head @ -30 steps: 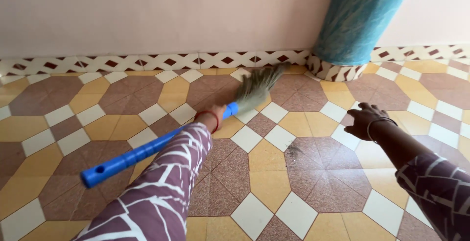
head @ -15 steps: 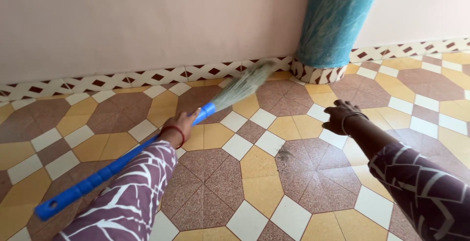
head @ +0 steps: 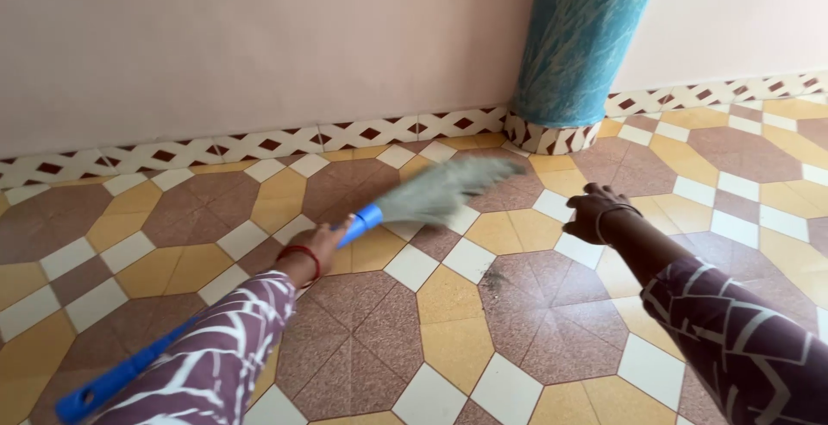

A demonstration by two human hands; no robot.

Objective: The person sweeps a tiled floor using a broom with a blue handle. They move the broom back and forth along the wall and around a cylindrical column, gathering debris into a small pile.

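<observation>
Floor [head: 448, 339]: we see tiles in brown, yellow and white, set in a geometric pattern.
Dirt [head: 493, 279]: we find a small dark smudge on a brown tile.
Pillar base [head: 552, 138]: we see it standing on the floor by the wall.

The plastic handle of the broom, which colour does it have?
Bright blue; the plastic broom handle, gripped by the left hand, shows best in the head view.
</observation>
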